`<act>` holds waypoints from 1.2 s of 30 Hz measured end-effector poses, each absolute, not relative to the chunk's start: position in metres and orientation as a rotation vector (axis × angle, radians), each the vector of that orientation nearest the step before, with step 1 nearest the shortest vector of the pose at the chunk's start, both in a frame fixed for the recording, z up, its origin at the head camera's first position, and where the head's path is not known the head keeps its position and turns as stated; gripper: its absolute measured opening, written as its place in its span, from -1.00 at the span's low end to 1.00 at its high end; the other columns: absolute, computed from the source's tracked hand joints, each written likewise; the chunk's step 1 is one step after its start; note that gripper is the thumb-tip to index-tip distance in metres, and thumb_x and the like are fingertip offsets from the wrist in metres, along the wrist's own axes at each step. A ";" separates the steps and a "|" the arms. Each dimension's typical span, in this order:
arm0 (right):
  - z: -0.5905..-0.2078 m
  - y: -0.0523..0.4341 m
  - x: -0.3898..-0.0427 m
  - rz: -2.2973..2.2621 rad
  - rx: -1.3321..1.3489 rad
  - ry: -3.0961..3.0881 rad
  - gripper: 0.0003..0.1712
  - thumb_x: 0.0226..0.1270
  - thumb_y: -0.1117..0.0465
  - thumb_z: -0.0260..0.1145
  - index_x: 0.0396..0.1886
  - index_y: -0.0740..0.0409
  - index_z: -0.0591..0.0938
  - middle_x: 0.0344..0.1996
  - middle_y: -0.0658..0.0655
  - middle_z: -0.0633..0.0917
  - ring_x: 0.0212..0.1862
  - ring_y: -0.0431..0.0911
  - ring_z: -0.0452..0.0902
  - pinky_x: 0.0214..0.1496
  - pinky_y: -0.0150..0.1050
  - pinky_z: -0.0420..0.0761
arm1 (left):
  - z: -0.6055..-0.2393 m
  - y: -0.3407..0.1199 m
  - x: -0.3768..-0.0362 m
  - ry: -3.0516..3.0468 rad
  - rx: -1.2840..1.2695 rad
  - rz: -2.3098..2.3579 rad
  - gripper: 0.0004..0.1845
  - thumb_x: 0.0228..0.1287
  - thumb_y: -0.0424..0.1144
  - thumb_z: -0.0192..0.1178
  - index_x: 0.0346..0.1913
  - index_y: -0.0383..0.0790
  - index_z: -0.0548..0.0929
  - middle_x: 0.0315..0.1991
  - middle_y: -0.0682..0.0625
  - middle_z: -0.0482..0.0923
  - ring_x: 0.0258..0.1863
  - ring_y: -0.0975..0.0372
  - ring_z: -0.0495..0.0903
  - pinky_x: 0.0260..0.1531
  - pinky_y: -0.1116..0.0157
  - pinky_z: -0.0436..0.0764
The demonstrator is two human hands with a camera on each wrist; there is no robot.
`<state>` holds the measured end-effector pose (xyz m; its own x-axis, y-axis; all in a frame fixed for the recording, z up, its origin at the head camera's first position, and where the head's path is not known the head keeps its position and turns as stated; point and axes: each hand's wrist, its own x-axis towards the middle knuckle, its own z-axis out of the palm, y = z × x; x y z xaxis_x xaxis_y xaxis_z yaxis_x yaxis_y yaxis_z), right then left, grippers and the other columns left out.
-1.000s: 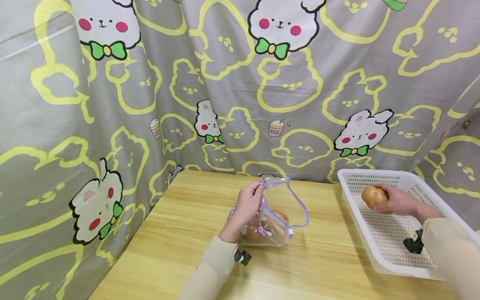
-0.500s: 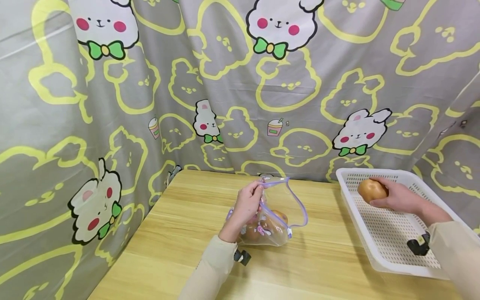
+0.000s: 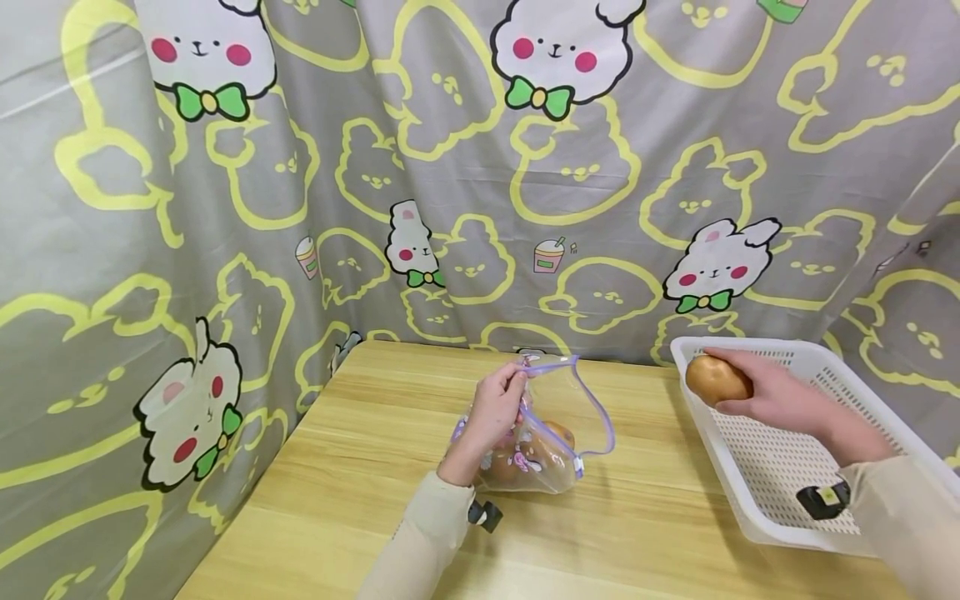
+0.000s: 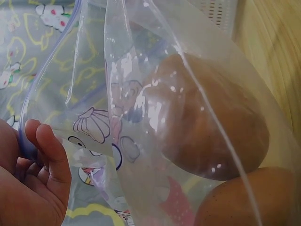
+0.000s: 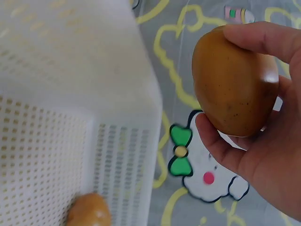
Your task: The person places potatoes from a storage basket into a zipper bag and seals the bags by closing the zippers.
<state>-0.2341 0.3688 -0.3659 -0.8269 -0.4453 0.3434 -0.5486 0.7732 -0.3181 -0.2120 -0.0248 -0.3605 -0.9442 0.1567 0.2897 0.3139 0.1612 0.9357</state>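
Note:
In the head view my left hand (image 3: pixel 498 404) pinches the purple-edged mouth of a clear printed zip bag (image 3: pixel 551 475) standing on the table. The bag's mouth gapes to the right. Through its plastic, the left wrist view shows two brown potatoes (image 4: pixel 211 122) touching each other. My right hand (image 3: pixel 795 404) grips another smooth brown potato (image 3: pixel 716 381) above the left rim of a white basket (image 3: pixel 738 492). Dark specks mark its skin in the right wrist view, where thumb and fingers wrap its sides. One more potato (image 5: pixel 89 212) lies in the basket there.
The wooden table (image 3: pixel 360 467) carries the bag at its middle and the perforated basket at its right. A grey curtain (image 3: pixel 465 167) with cartoon rabbits hangs behind and along the left side. Small black devices (image 3: pixel 486 515) are on both wrists.
My right hand has lifted the potato from inside the basket and carried it left to above the rim. The left hand and the bag have stayed nearly still.

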 end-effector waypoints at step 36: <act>-0.364 0.261 -0.216 0.833 1.087 -2.497 -0.16 -0.08 0.18 0.57 0.23 0.30 0.44 0.03 0.18 0.59 -0.09 -0.14 0.50 -0.14 -0.37 0.53 | -0.392 -0.020 -0.238 -2.318 -0.393 -1.811 -0.78 0.44 -0.32 -0.02 -0.10 -0.29 0.63 -0.68 -0.02 0.40 -0.88 0.36 0.33 -0.91 0.51 0.28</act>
<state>-0.2165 0.2614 -0.3643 -0.6719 -0.5703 0.4725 -0.7398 0.5475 -0.3912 -0.2382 -0.0205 -0.3924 -0.9502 0.0995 0.2954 0.3107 0.2258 0.9233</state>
